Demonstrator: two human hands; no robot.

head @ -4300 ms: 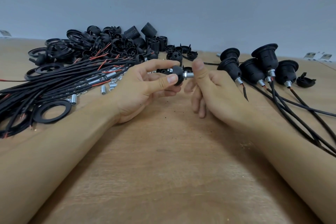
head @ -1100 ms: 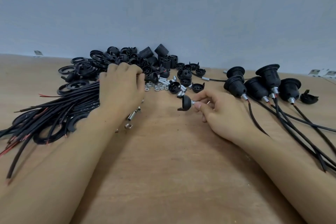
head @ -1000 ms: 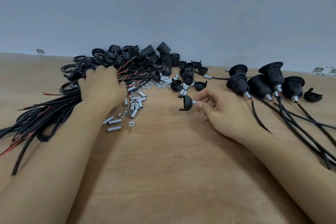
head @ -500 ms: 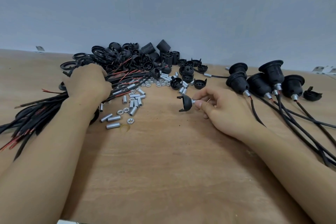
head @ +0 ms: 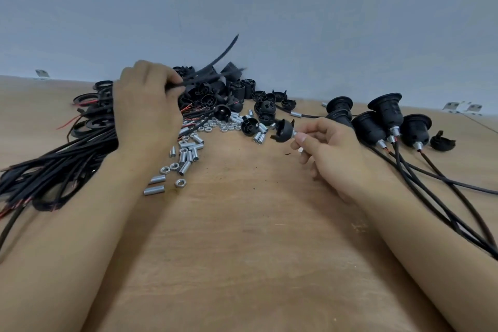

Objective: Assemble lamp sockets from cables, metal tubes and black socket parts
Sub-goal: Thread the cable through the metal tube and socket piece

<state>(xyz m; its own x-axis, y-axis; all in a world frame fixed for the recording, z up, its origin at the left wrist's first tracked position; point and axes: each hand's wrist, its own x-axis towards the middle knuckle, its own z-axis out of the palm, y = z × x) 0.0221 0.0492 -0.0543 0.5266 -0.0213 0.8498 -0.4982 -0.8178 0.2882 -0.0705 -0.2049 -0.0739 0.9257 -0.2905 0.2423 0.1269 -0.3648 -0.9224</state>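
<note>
My left hand (head: pixel 145 108) grips a black cable (head: pixel 215 60) and holds it lifted over the pile of black socket parts (head: pixel 229 89); the cable's free end is blurred and points up to the right. My right hand (head: pixel 323 148) pinches the metal tube of a black socket base (head: pixel 283 131) and holds it just above the wooden table (head: pixel 242 237). A bundle of black cables (head: pixel 54 164) with red wire ends lies under and left of my left wrist. Loose metal tubes and nuts (head: pixel 186 156) are scattered between the hands.
Several assembled sockets (head: pixel 385 121) with cables trailing toward me stand at the right. A lone black cap (head: pixel 443 141) lies beyond them. Black rings (head: pixel 86 100) lie at the back left. A grey wall rises behind the table.
My left hand has risen from the cable bundle with one cable, whose end now whips up over the parts pile. My right hand has stayed put with the socket base.
</note>
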